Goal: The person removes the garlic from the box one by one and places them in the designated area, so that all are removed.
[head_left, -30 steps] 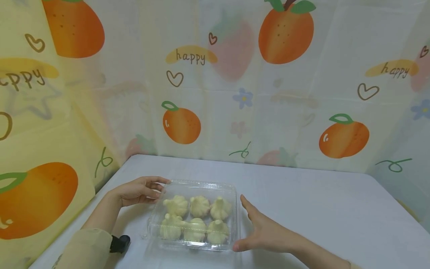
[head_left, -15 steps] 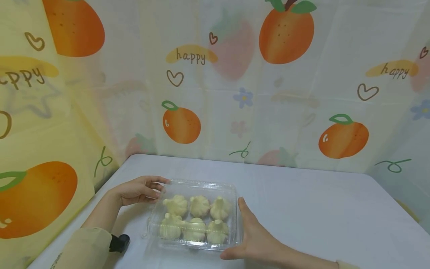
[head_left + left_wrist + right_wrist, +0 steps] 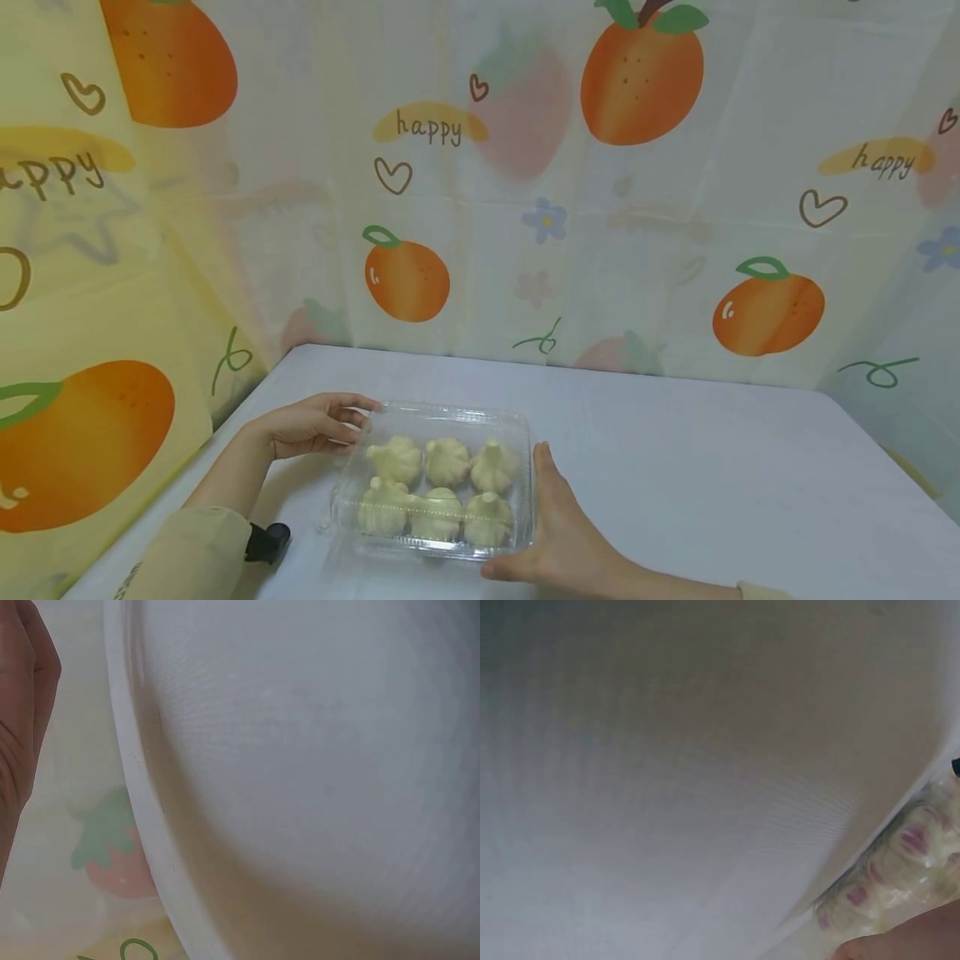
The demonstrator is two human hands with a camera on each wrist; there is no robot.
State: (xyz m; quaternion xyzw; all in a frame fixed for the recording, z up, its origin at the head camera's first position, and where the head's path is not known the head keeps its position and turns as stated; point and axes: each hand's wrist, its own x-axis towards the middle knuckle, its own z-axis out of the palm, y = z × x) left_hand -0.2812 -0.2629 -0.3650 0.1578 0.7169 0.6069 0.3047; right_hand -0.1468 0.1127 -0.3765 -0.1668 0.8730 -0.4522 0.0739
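A clear plastic clamshell box (image 3: 442, 423) stands on the white table in the head view, its lid down. Several pale garlic bulbs (image 3: 447, 461) sit in it in two rows. My left hand (image 3: 318, 427) holds the box at its far left corner, fingers bent at the edge and partly hidden. Round the near right corner my right hand (image 3: 570, 533) grips it, thumb at the front and fingers along the right side. The right wrist view shows purple-tinged garlic bulbs (image 3: 889, 874) through the plastic, with part of the right hand (image 3: 911, 937) below.
A white-covered table (image 3: 697, 467) extends to the right and behind the box. Fruit-print curtains (image 3: 637, 208) hang along its back and sides. A black strap or clip (image 3: 267, 543) is on the left sleeve (image 3: 195, 550).
My right hand has moved left and closed in on the box's right side, its thumb sliding toward the front edge. The left hand and the box stay nearly still.
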